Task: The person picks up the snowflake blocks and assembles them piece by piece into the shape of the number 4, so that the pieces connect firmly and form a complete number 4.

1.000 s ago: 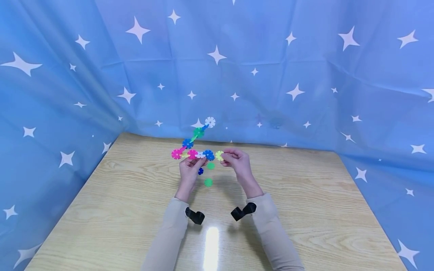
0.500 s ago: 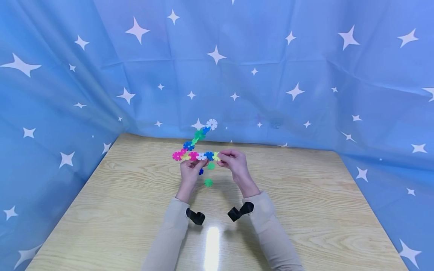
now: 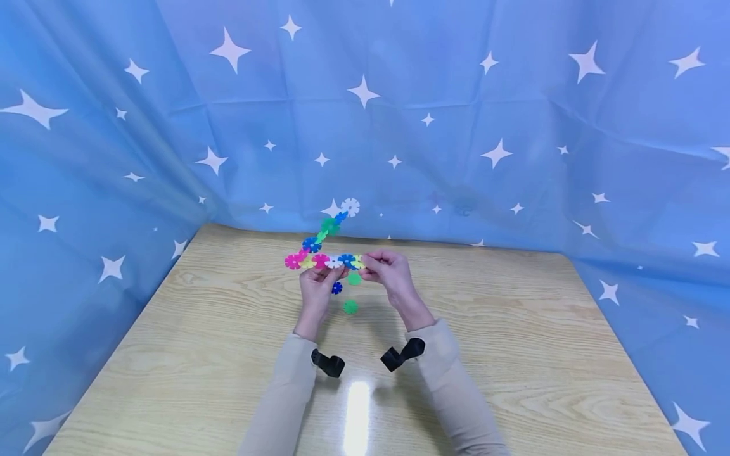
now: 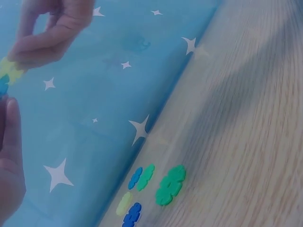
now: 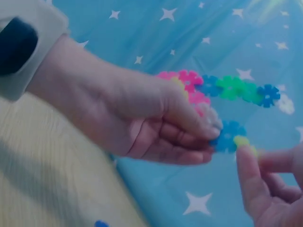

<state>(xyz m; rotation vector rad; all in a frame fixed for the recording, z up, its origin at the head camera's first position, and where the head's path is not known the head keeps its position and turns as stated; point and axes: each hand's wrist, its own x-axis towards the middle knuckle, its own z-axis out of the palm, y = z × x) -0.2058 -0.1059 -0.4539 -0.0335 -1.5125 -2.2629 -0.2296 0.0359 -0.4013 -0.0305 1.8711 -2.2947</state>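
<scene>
a second ago the yellow disc (image 3: 358,261) was held apart from the end of the chain (image 3: 329,226); now it meets the blue disc (image 3: 347,261) there and partly overlaps it, so the work seems to be at the joining of one more piece, though whether the slots have locked cannot be told. the right hand (image 3: 392,275) pinches the yellow disc between thumb and fingers, while the left hand (image 3: 316,288) pinches the chain near its white disc (image 3: 333,261). the chain is held up in the air over the far part of the tabletop (image 3: 513,354), left of the middle of its far edge; it runs leftward from the yellow disc, then bends back up to another white disc (image 3: 350,207) seen against the curtain (image 3: 456,190). loose discs lie on the tabletop under the hands, among them a green one (image 3: 350,307) and a dark blue one (image 3: 337,288). the tabletop is pale wood grain, with a bright glare (image 3: 357,418) toward the near edge. the blue curtain, printed with white stars, hangs behind the far edge and along both side edges.
</scene>
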